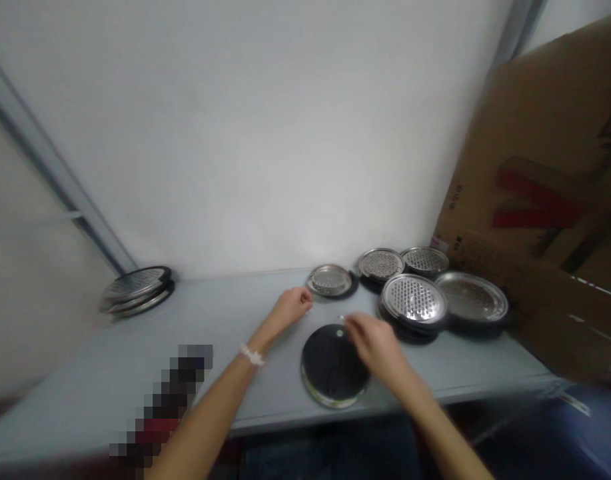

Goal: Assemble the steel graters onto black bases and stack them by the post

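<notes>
My left hand (294,307) is raised above the table with its fingertips pinched together. A tiny pale speck shows at those fingertips, too small to name. My right hand (378,343) is closed in a pinch, and a small white piece (342,318) pokes out from its fingertips. Below it, near the table's front edge, lies a round black disc (330,367) with a light spot near its far rim and a pale, coloured edge underneath. Just beyond both hands rests a round metal grater plate (330,280) with a black rim part.
To the right, several round metal grater plates (415,298) lie in stacks, beside a larger round metal plate (471,298). Another stack of plates (136,287) sits at the back left. A big cardboard box (545,173) stands at the right, and a white wall (265,133) rises behind the table (225,307).
</notes>
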`<state>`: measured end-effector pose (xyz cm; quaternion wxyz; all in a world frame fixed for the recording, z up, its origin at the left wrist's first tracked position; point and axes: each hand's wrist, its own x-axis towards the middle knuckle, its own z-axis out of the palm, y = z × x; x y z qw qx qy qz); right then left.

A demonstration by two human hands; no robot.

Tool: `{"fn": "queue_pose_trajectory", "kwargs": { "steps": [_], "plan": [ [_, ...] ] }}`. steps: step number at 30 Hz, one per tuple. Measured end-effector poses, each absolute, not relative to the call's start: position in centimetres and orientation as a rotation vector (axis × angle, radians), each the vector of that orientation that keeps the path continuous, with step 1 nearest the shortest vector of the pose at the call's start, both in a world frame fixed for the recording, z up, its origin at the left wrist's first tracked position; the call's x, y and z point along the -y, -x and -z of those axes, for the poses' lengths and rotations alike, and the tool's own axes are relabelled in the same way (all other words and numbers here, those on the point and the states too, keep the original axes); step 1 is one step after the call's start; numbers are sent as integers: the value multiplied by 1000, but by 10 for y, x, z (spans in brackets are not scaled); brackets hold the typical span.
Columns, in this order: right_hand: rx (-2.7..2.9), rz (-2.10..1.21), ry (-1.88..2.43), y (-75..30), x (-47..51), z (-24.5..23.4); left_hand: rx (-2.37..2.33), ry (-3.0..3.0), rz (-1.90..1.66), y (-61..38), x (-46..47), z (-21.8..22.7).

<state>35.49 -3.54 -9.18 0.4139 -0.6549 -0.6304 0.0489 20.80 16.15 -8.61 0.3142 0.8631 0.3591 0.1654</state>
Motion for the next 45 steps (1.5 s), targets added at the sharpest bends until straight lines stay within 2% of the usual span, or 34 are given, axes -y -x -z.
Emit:
{"fn": "queue_pose_trajectory", "kwargs": {
  "steps": [10,15,26,31,33,36,40,45],
  "plan": [
    [1310,-523,1383,-357,39,79,-997,-2364,-101,-212,-204,112],
    [1119,-761,1246,-359,36,79,-1031,-2337,-72,-209,-207,110],
    [1089,-822,1187,-358,32,85,-1042,-2247,-133,-203,-191,91],
    [1120,-989,1110,-345,34,85,-819,-2126,-295,-192,-135,70],
    [1136,-1052,1076,-337,37,84,-602,-1891,-354,-184,-106,65],
    [1180,-1107,1054,-328,41,81,-557,-1640,-427,-172,-74,62],
    [1237,-1089,1086,-324,46,79,-616,-1459,-501,-164,-58,60],
    [1337,-918,1247,-324,49,74,-714,-1565,-512,-163,-52,54]
  ]
}}
